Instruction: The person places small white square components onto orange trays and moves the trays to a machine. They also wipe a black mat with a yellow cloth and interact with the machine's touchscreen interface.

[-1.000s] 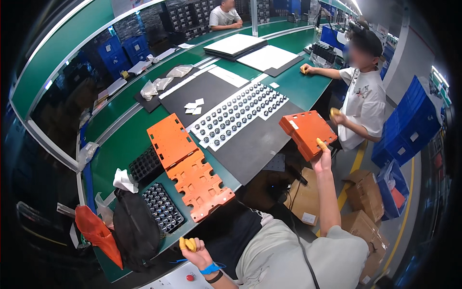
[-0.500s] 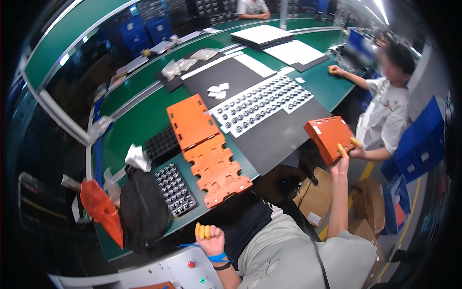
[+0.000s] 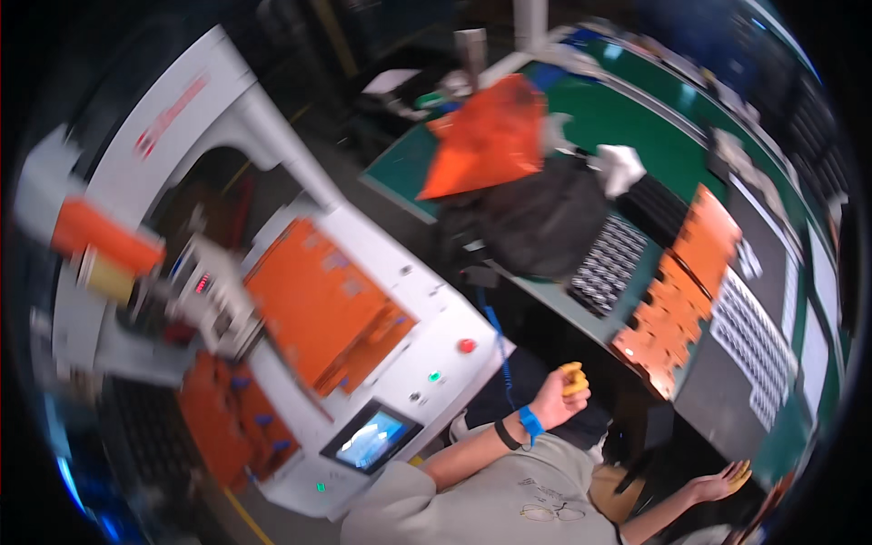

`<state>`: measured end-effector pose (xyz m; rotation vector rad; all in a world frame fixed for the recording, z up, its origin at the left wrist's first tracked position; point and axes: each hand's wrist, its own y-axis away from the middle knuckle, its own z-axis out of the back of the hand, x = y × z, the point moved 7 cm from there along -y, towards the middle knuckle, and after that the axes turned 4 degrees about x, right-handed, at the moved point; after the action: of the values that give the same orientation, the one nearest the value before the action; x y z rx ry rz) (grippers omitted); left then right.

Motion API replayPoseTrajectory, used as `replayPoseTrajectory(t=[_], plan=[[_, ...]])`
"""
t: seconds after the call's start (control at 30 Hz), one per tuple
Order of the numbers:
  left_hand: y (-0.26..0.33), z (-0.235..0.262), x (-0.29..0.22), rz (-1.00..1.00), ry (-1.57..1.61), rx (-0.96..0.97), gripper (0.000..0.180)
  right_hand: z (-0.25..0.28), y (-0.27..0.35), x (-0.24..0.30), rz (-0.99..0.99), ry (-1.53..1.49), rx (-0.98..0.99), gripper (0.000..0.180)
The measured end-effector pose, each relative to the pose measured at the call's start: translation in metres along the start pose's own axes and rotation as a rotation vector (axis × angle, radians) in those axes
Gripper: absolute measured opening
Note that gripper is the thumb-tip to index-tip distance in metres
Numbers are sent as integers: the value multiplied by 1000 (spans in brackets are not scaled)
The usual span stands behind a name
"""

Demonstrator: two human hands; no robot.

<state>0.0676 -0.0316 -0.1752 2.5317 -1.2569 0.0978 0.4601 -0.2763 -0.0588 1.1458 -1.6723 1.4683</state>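
My left hand [image 3: 559,398], with yellow finger covers and a blue wrist strap, is raised between the white machine [image 3: 427,300] and the green bench [image 3: 568,300]. Its fingers are curled in and nothing shows in them. Off at the lower right, my right hand [image 3: 719,483] reaches out with its fingers extended, also in yellow covers, and looks empty. Just beyond it, a dark reddish edge [image 3: 772,509] is blurred at the rim. On the bench nearest my hands lie joined orange panels [image 3: 668,322], with a black tray of round parts [image 3: 609,263] beside them.
The machine carries orange plates [image 3: 318,304] on its bed, a small screen [image 3: 371,438] and a red button [image 3: 467,346]. A black bag [image 3: 545,222] and an orange sheet [image 3: 490,136] sit at the bench's end. A white sheet of round parts [image 3: 752,345] lies on the black mat [image 3: 718,400].
My view has swung left, bringing the machine in. My right hand has come off the orange case, which a co-worker's hand was also touching. My left hand stays curled.
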Motion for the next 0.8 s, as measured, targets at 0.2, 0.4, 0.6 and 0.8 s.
replayPoseTrajectory(t=[0.2,0.4,0.6,0.8], plan=[[39,40,-32,-227,46,-119,31,-260,220,119,-133,-421,1097,77],[29,116,-32,-331,-3,-131,28,-275,461,226,140,-694,2574,45],[22,140,-28,-191,11,-285,33,-210,564,263,666,-1058,2560,31],[30,169,-34,-208,83,-472,32,-235,588,317,502,-1149,2336,18]])
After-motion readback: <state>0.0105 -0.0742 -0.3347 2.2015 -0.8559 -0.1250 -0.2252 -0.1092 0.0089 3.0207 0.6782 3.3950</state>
